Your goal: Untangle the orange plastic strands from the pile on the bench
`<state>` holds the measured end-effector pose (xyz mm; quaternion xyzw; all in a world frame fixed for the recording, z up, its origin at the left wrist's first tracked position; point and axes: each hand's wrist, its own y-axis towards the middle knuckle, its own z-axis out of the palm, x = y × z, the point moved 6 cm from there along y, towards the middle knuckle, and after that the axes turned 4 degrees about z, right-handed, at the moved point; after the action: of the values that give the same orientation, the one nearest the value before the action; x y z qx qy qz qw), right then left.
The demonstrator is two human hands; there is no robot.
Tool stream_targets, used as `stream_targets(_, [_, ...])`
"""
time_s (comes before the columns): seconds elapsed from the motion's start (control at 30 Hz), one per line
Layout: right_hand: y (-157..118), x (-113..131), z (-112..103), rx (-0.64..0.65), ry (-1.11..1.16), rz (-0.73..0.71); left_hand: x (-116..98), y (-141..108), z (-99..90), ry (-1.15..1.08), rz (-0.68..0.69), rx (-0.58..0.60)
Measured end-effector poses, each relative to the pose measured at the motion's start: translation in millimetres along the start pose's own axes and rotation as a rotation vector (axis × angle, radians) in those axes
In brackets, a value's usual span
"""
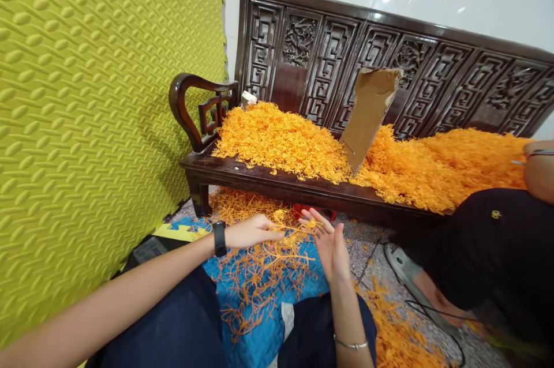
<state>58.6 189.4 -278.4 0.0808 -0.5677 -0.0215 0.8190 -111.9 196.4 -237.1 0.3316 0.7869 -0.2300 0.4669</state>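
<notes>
My left hand [255, 232], with a black watch on its wrist, is closed on a thin orange plastic piece [291, 228] that reaches toward the right. Facing it, my right hand [331, 247] has its fingers spread, palm turned up and inward; a small orange bit [312, 224] lies against its fingers. Beneath both hands, branching orange strips [255, 281] are heaped on a blue mat [253, 345] between my knees. Small orange pieces form a large pile [281, 137] on the dark wooden bench [277, 181] ahead.
A cardboard sheet [370, 114] divides that pile from a second orange pile [454, 166]. A yellow foam mat [108, 97] stands at the left. Another person's knee [493, 241] and sandaled foot [433, 290] are at the right, near a cable and orange pieces on the floor [398, 327].
</notes>
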Motion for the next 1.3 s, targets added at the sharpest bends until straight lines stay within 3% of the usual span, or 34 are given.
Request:
stream_targets(0.1, [-18.5,26.0,5.2,-0.005,-0.331,-0.038,-3.7,-1.2,4.0,0.069,0.018,0.06])
stream_targets(0.17, [-28.6,29.6,2.9,-0.078,-0.521,-0.048,-5.4,-2.1,5.9,0.08,0.025,0.104])
stream_targets(0.23, [-34.9,27.4,-0.9,-0.14,-0.574,-0.066,-6.0,-3.3,5.9,0.08,0.02,0.129])
stream_targets(0.37, [-39.7,19.3,-10.2,-0.259,-0.424,-0.093,-6.2,-7.1,5.2,0.081,0.031,0.145])
stream_targets(0.6, [-53.1,14.3,-14.9,-0.509,-0.071,-0.147,-6.9,-20.0,20.0,0.04,0.021,0.275])
stream_targets(0.77, [-63.9,23.4,-16.5,-0.7,-0.076,-0.198,-11.0,-27.6,27.2,0.019,-0.02,0.284])
stream_targets(1.03, [-70.9,43.7,-1.4,-0.721,-0.176,-0.355,-19.7,-34.3,29.0,0.046,0.025,0.258])
stream_targets(1.1, [-74.7,50.1,-15.3,-0.794,-0.144,-0.42,-17.9,-38.2,29.2,0.042,0.024,0.289])
stream_targets(1.2, [-84.7,67.9,-63.4,-0.947,0.013,-0.56,-3.7,-45.7,19.2,0.074,-0.022,0.299])
stream_targets(1.3, [-95.2,83.5,-106.4,-1.016,0.001,-0.611,15.9,-50.1,-5.8,0.098,-0.072,0.165])
